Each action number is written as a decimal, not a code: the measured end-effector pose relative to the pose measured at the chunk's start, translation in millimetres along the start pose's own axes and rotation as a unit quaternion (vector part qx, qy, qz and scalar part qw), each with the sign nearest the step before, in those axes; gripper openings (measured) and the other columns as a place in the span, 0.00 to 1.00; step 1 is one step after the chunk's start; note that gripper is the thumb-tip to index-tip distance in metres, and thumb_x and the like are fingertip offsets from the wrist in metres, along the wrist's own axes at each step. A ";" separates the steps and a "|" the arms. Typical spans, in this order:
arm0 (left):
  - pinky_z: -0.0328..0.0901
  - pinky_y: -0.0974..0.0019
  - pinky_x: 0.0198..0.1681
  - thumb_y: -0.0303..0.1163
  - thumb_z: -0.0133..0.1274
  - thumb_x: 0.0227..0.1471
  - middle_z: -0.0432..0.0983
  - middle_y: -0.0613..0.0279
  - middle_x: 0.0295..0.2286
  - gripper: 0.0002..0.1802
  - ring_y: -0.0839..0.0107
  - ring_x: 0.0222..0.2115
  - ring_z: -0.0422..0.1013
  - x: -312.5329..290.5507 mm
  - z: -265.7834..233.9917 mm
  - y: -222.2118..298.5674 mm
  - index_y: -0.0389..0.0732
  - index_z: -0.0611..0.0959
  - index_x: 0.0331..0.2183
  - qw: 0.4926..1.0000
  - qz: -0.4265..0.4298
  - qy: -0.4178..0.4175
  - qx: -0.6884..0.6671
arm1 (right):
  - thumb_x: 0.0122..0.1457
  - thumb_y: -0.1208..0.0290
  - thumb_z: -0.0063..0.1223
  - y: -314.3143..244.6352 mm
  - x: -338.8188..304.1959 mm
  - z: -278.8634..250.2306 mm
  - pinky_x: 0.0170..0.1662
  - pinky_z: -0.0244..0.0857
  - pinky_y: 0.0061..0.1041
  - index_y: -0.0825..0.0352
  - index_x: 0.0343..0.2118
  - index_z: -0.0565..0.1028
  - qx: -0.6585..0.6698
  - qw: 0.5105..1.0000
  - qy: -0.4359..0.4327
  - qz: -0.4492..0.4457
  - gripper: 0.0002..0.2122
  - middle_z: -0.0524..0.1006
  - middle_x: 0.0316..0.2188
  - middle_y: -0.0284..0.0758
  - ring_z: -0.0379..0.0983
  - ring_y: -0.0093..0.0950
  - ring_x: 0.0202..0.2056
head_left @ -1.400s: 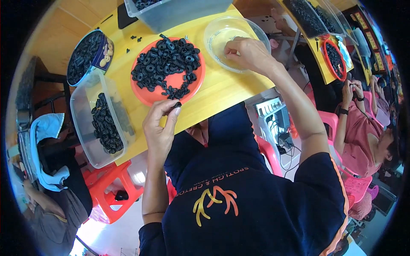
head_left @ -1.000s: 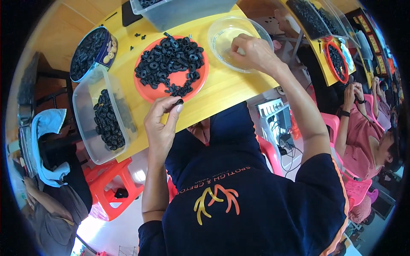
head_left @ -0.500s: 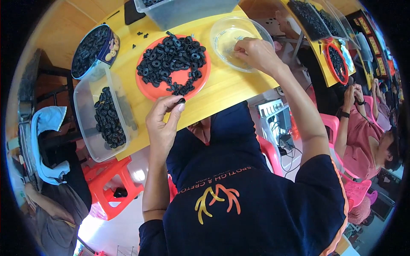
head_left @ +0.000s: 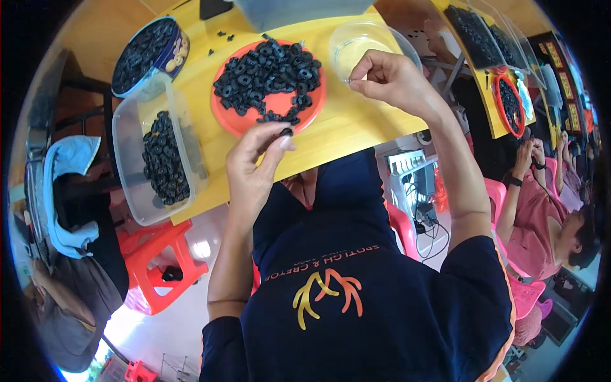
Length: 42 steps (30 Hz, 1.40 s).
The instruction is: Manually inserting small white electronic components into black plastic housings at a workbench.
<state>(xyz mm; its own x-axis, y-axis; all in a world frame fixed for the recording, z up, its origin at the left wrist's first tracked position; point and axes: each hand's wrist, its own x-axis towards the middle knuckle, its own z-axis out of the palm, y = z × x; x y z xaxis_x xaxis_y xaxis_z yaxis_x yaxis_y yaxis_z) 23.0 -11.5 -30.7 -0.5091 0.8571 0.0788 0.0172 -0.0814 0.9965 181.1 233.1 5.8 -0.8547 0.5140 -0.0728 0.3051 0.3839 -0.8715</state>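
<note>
My left hand point(head_left: 256, 158) pinches a small black plastic part point(head_left: 286, 132) between thumb and fingertips, just in front of an orange-red plate point(head_left: 310, 118). Black ring-shaped parts point(head_left: 267, 71) are heaped on that plate, with a bare patch toward its near side. My right hand point(head_left: 396, 84) is raised beside a clear round plastic tub point(head_left: 335, 46). Its thumb and forefinger are closed on a tiny silvery piece point(head_left: 347, 81), too small to name.
A clear rectangular box point(head_left: 122, 149) with black parts stands at the left, behind it a round tin point(head_left: 116, 81) of similar parts. A grey translucent bin point(head_left: 305, 14) sits at the far edge of the yellow table point(head_left: 223, 184). Co-workers sit on both sides.
My right hand has come out of the clear tub, moving nearer with its fingertips pinched on a tiny piece. My left hand still holds the black part; the whole view has shifted slightly.
</note>
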 end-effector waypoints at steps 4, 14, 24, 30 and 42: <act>0.69 0.73 0.36 0.21 0.55 0.54 0.76 0.63 0.30 0.08 0.77 0.31 0.75 7.2 11.3 5.4 0.33 0.80 0.39 0.999 0.004 0.015 -0.043 | 0.54 0.77 0.61 -41.5 -9.1 19.0 0.28 0.61 0.14 0.69 0.30 0.75 0.130 0.989 -0.066 -0.037 0.04 0.74 0.23 0.26 0.68 0.11 0.26; 0.67 0.72 0.33 0.21 0.57 0.52 0.76 0.61 0.30 0.08 0.76 0.29 0.73 4.5 8.7 5.2 0.34 0.81 0.37 0.995 0.099 0.015 0.026 | 0.52 0.77 0.59 -75.7 -8.9 35.6 0.28 0.65 0.20 0.70 0.29 0.73 -0.049 0.979 -0.163 -0.116 0.06 0.75 0.20 0.32 0.71 0.19 0.22; 0.69 0.60 0.33 0.25 0.57 0.50 0.74 0.55 0.30 0.06 0.57 0.31 0.75 -7.6 7.8 6.0 0.36 0.81 0.33 0.947 0.232 -0.008 0.222 | 0.51 0.81 0.57 -90.2 -11.3 43.5 0.26 0.63 0.22 0.71 0.27 0.70 -0.169 0.956 -0.220 -0.091 0.06 0.70 0.17 0.34 0.70 0.19 0.21; 0.68 0.58 0.31 0.27 0.56 0.50 0.71 0.56 0.29 0.06 0.56 0.29 0.73 -16.8 7.4 -8.3 0.38 0.78 0.33 0.940 0.260 -0.001 0.221 | 0.52 0.86 0.55 -83.6 -10.5 49.6 0.29 0.62 0.16 0.70 0.29 0.68 -0.176 0.948 -0.264 -0.035 0.07 0.71 0.24 0.28 0.66 0.14 0.26; 0.66 0.53 0.35 0.28 0.56 0.48 0.73 0.52 0.28 0.07 0.52 0.31 0.72 -22.1 19.1 -28.3 0.34 0.79 0.31 0.967 0.216 0.055 0.126 | 0.54 0.84 0.56 -68.9 -2.1 59.3 0.30 0.64 0.17 0.70 0.31 0.71 -0.172 0.947 -0.271 -0.005 0.05 0.74 0.28 0.30 0.69 0.15 0.27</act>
<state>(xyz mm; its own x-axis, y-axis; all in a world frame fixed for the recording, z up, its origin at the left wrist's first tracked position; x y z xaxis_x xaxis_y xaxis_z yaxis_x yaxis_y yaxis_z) 50.2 -18.4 -60.1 -0.4959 0.7105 0.4993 0.4506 -0.2810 0.8474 136.9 160.1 37.3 -0.9198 0.0747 -0.3853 0.3347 0.6622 -0.6704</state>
